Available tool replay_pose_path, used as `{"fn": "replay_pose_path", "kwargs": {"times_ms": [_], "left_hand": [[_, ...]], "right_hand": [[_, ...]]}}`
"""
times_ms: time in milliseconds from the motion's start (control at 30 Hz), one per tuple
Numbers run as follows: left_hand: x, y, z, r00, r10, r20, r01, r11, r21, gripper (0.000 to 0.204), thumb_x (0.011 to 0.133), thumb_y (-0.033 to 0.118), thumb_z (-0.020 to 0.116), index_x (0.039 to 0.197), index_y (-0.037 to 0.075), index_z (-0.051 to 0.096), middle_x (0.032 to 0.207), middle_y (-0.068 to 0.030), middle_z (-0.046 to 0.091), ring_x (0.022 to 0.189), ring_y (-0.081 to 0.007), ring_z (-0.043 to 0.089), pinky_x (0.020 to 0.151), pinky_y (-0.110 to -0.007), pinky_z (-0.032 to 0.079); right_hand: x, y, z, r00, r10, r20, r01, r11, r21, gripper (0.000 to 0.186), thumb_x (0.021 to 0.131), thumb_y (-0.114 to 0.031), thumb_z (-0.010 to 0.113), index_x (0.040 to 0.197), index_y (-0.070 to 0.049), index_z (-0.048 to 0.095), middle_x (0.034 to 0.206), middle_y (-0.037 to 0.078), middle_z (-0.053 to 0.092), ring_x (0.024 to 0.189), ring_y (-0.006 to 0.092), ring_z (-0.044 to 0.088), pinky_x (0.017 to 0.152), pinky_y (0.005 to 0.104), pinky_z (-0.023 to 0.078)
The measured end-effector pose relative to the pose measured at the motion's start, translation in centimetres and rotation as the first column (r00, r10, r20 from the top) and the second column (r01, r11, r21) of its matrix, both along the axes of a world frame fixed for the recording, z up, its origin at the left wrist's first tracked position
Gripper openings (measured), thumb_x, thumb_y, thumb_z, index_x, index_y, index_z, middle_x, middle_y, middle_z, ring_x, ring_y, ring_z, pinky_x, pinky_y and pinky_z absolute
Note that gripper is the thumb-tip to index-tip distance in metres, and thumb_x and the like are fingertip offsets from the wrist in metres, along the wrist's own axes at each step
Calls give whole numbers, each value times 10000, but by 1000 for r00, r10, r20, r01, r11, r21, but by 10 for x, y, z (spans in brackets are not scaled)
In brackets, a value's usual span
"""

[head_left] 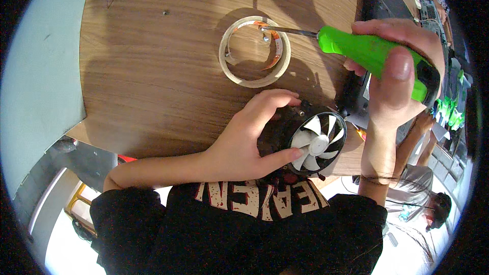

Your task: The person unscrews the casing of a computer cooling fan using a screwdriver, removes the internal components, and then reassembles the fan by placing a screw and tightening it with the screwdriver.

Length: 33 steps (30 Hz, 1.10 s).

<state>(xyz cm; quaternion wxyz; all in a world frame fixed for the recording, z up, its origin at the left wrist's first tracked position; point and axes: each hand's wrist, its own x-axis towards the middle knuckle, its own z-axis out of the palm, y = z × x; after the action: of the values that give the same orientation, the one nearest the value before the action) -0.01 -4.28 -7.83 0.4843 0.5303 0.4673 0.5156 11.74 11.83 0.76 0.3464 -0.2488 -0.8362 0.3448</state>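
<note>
Head view: the right hand [392,94] is closed around a bright green screwdriver with black trim and a slim metal shaft [351,51]. Its fingers wrap the far side of the handle and the thumb lies along the near side, an arrangement that probably steadies the shaft. The shaft extends leftward from these fingers, and its tip lies over the interior of a pale, ring-shaped tape roll with an orange-patterned inner wall [252,84]. Whether the tip touches or carries anything is too small to tell. A small silvery metal screw [266,39] sits inside the ring, just beside the tip; the ring wall presumably serves to keep such small parts from rolling away. The ring rests on the brown wood-grain tabletop [153,71], beyond the fingertips of the left hand [249,135].

The left hand is partly open, its thumb and fingers spread to the width of a round black-framed cooling fan with white blades [319,145], which it holds. The thumb bears on the near side by the blades; the index finger reaches the far side. This span likely stops the unit from tipping. The fan is tilted, blades facing away from the left palm, nearer the body than the right-hand fingers
</note>
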Motion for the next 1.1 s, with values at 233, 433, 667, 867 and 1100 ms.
{"fn": "replay_pose_path", "kwargs": {"times_ms": [233,433,667,867,1100], "left_hand": [[1,0,2,1000,6,5,-6,1000,-25,613,732,187,738,1218,1,415,1196,-176,465,1103,-303,495,916,-368,424],[4,0,1,999,15,32,-14,999,-30,612,729,184,742,1219,10,419,1194,-171,469,1102,-299,496,901,-369,430],[5,2,3,999,-2,47,3,1000,-18,614,727,186,744,1217,13,417,1191,-168,475,1098,-296,500,887,-369,439],[4,-2,0,998,39,43,-37,999,-35,618,727,183,745,1219,13,412,1193,-171,474,1101,-296,502,891,-370,440],[6,-2,0,998,29,57,-27,999,-47,625,727,180,743,1224,12,404,1196,-170,472,1105,-297,499,898,-371,437]], "right_hand": [[-15,2,-1,1000,31,3,-31,998,54,315,858,-273,610,900,36,568,799,161,650,564,143,594,488,219,462],[-13,5,9,995,25,100,-42,984,173,290,846,-260,616,883,27,590,804,138,654,587,128,589,514,216,466],[-7,1,21,991,-1,137,-28,978,208,258,827,-232,612,858,24,611,793,120,659,620,123,586,554,216,465],[-15,6,10,994,29,103,-61,945,323,243,821,-218,611,851,24,613,792,119,661,601,120,583,558,219,460],[-8,-3,10,985,-50,164,18,981,191,208,813,-190,623,852,14,621,783,104,668,649,120,589,588,224,461]]}}
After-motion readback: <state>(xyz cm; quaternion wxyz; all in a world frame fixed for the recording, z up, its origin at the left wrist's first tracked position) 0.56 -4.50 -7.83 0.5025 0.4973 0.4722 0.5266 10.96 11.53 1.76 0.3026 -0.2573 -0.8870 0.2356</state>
